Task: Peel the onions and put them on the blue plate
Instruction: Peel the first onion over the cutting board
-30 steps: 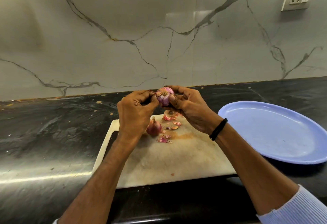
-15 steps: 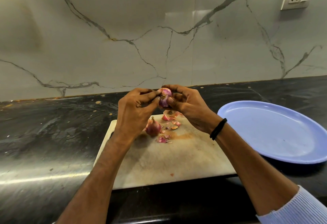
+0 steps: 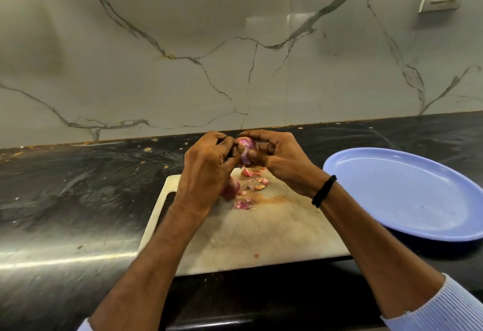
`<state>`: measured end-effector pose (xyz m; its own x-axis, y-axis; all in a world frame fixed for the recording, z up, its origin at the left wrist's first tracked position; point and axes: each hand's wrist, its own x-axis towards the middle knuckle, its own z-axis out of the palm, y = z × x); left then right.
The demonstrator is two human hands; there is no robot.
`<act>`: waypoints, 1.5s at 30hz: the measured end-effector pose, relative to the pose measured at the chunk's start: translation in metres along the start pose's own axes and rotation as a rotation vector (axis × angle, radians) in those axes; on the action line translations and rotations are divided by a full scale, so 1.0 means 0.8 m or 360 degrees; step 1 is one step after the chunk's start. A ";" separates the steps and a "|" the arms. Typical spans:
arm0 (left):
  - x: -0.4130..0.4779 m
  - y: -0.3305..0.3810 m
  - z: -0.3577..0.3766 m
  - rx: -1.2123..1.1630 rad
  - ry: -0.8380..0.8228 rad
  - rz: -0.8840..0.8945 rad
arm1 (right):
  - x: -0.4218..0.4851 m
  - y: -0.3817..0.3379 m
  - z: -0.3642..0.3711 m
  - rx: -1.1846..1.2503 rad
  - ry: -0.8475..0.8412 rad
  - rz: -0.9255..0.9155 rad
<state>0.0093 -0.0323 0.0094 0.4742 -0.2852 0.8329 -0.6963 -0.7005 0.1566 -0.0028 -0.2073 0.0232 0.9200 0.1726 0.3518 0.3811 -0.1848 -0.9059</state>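
The small purple-skinned onion (image 3: 247, 146) has turned, root end now toward the left hand (image 3: 209, 166), whose fingers pinch its skin. The right hand (image 3: 282, 163) grips it above the worn white cutting board (image 3: 261, 231), so scraps fall there, near the round blue plate (image 3: 407, 195).

Quick rundown of what I'm wearing: there's a thin black band (image 3: 324, 191) round my wrist, right behind my right hand (image 3: 285, 163). It looks like a plain cord or elastic, and it's too small to tell more. From the fingers back, both forearms are bare a long way up. The right sleeve (image 3: 444, 307) starts far behind the fingers, near the elbow. It's light blue with fine ribbing and a paler, slightly rough cuff edge. Behind my left hand (image 3: 206, 166), the left sleeve (image 3: 85, 326) only shows as a tiny sliver of the same light blue.
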 end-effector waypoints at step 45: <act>0.004 0.012 -0.001 -0.1103 0.0009 -0.1459 | 0.010 0.021 0.014 -0.0487 0.0075 -0.0215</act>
<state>0.0042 -0.0395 0.0139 0.9547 0.1500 0.2571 -0.2383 -0.1323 0.9621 0.0098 -0.1979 0.0085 0.8597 0.1718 0.4810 0.5033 -0.4462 -0.7400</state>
